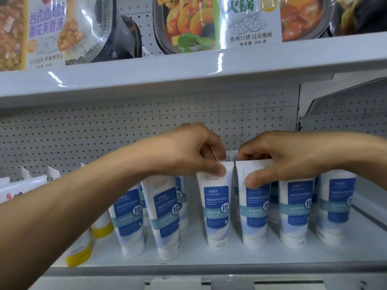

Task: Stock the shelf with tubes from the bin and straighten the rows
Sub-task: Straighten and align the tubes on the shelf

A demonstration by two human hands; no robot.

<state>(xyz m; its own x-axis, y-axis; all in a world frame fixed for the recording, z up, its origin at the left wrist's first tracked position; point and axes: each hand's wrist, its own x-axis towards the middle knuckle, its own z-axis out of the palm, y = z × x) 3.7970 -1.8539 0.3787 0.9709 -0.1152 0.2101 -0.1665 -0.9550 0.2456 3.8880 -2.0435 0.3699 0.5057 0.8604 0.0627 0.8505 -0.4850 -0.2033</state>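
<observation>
My left hand (188, 151) pinches the crimp of this tube (216, 210), my right hand (278, 155) pinches the neighbour tube (254, 212); I'd nudge both square, labels front.

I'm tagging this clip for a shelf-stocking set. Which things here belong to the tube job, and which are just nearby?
In the job:
left hand, pinching one blue-label tube
right hand, pinching the neighbour tube
other blue-label tubes
lower shelf

Just nearby:
yellow-capped tubes
meal packs above
white packets at far left
</observation>
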